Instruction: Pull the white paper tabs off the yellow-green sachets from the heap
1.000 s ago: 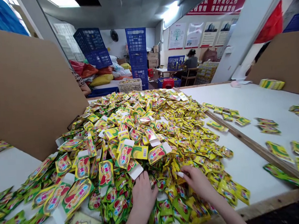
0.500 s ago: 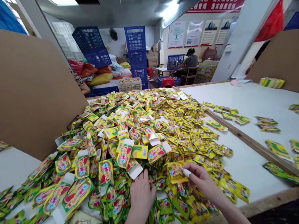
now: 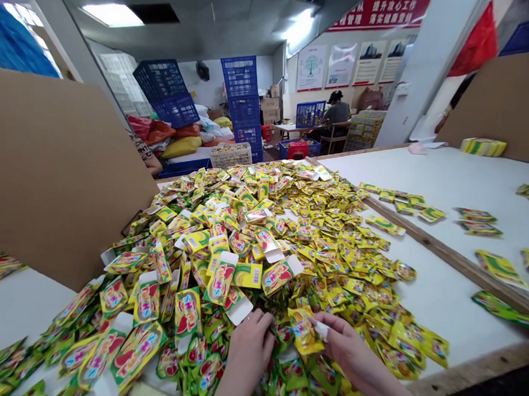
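My right hand [image 3: 346, 348] is closed, pinching a yellow sachet [image 3: 304, 333] by its right edge just above the pile. One of its fingers has a white wrapping [image 3: 319, 328] near the tip. To its left, my left hand [image 3: 248, 353] reaches down among green sachets [image 3: 211, 366], fingers curled together and tips hidden; what they hold cannot be made out. An open small carton [image 3: 237, 300] with a white flap lies right at those fingers. More printed cartons [image 3: 187, 313] lie over the green sachets, while loose yellow sachets [image 3: 338, 241] spread along the right.
A wooden strip [image 3: 431, 245] divides the white tabletop [image 3: 405, 167], with flat packs [image 3: 501, 268] beyond it. A cardboard panel [image 3: 59, 167] stands at left. Behind are stacked blue crates [image 3: 242, 93], a white crate [image 3: 231, 155] and a seated person [image 3: 337, 114].
My right hand has lifted a yellow sachet from the pile and brought it lower and slightly left, closer to my left hand. My left hand stays among the green sachets, fingers more curled.
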### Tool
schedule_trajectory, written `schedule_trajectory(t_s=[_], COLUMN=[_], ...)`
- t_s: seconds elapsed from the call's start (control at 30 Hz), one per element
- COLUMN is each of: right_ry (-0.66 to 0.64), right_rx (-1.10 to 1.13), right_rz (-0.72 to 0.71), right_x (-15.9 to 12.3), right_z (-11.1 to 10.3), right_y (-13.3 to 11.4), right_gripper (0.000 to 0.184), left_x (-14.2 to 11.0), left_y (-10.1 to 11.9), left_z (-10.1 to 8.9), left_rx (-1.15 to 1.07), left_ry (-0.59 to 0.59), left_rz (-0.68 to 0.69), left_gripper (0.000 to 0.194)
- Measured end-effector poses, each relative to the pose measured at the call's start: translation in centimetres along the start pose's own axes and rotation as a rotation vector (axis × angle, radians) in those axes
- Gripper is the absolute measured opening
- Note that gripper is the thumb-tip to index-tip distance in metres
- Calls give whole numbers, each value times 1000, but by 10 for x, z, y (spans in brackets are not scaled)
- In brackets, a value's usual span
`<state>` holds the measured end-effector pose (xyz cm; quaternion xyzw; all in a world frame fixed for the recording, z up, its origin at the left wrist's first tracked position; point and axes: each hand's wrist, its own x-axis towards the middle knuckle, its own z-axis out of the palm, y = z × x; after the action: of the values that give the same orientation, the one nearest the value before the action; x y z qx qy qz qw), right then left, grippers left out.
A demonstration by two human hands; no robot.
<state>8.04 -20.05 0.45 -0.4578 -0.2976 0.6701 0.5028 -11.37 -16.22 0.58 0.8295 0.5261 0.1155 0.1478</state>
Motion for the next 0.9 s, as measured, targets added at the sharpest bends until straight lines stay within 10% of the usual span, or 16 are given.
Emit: schedule_trajectory(t_s=[0.23,0.37,0.5,0.7,0.9], right_ry=[-70,-20,-81,-175,-4], right_rx=[-1,-293,-546,-220,-240], right_rz=[26,-277,-502,-75,-97], right_x=[-3,-1,-8,-10,-5], right_z=[31,42,43,37,29], right_y=[13,21,20,19,12], right_gripper=[29,24,17,51,43], left_x=[-33,-42,-42,-50,-21], left_y=[-5,4,10,12,-8], left_z=[14,16,15,26,-20], left_rx=[-867,-1205,-1337,-1198,-211], left_ry=[292,249,166,124,286], left_rz=[-64,-373,-406,-199,-73], left_gripper=[16,49,75,68,45])
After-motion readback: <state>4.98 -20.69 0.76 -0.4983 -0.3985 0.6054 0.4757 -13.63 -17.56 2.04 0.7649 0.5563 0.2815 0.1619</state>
